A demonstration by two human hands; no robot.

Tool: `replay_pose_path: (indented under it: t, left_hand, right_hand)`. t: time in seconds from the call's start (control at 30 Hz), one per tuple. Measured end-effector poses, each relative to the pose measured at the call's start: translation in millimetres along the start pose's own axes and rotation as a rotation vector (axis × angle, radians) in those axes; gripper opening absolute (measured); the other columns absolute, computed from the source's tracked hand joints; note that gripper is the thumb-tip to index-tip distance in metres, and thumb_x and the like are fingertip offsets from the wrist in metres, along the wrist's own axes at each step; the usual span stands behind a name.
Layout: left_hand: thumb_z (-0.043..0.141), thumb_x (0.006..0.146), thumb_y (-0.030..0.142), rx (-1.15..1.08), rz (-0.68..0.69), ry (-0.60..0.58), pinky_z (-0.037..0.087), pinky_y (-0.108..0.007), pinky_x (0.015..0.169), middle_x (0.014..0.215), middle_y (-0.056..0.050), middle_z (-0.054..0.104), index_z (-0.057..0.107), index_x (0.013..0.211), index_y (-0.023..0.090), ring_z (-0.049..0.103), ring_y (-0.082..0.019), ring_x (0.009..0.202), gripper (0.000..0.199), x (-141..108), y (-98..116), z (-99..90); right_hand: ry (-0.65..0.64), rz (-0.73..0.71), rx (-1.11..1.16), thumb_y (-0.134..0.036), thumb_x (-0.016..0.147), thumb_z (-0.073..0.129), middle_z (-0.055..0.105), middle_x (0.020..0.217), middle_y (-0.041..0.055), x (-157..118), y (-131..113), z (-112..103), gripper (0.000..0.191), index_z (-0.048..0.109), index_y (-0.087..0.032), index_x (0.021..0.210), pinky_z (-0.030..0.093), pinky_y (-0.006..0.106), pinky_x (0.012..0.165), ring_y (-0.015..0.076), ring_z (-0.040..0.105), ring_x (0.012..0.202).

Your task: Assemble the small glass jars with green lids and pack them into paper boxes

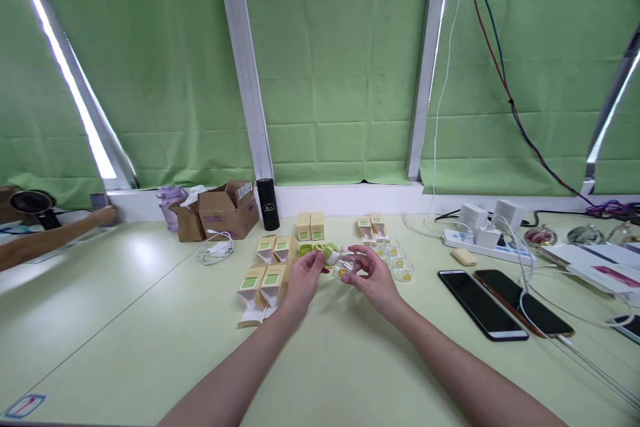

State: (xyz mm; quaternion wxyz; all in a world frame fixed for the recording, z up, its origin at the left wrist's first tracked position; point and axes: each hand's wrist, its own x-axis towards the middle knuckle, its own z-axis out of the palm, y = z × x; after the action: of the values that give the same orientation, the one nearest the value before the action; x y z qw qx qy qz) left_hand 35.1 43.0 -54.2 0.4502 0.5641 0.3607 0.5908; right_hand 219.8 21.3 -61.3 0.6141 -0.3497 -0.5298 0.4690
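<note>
Between my hands, above the table, is a small clear bottle (345, 265) with a yellow spot in it, tilted toward a green-and-white cap (329, 254). My left hand (305, 277) pinches the cap. The bottle is gripped in the fingers of my right hand (374, 279). Whether cap and bottle are joined, I cannot tell. Several similar clear bottles (399, 261) stand just beyond my right hand. Near my left hand are several open cream boxes (273, 280) with green labels, and more green caps (305, 249) lie partly hidden behind its fingers.
Two cream boxes (311, 227) and two opened ones (372, 228) stand farther back. A black tumbler (268, 205) and cardboard box (229, 209) line the wall. Phones (483, 304), a power strip (487, 247) and cables lie right. Another person's arm (60, 237) reaches in at far left.
</note>
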Motion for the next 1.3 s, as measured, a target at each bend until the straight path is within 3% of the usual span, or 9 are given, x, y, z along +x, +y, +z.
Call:
replay_pose_path:
  t: [0.27,1.3]
  left_hand:
    - [0.08,0.076,0.078,0.044,0.026,-0.006,0.058,-0.03,0.075,0.089,-0.008,0.077,0.08,0.092,0.016,0.067,-0.02,0.079,0.065,0,-2,1.1]
    - [0.082,0.075,0.071,0.156,0.046,-0.044,0.057,-0.032,0.072,0.085,-0.006,0.079,0.08,0.087,0.019,0.068,-0.022,0.074,0.053,-6,9,6.7]
  right_hand:
    - [-0.008,0.001,0.049,-0.035,0.058,0.098,0.077,0.103,0.0048,-1,2,1,0.069,0.065,-0.026,0.117,0.051,0.023,0.047,0.0166,0.06,0.073]
    - [-0.042,-0.02,0.056,-0.036,0.062,0.097,0.075,0.101,0.0021,-2,6,2,0.068,0.062,-0.027,0.12,0.062,0.026,0.05,0.0176,0.067,0.077]
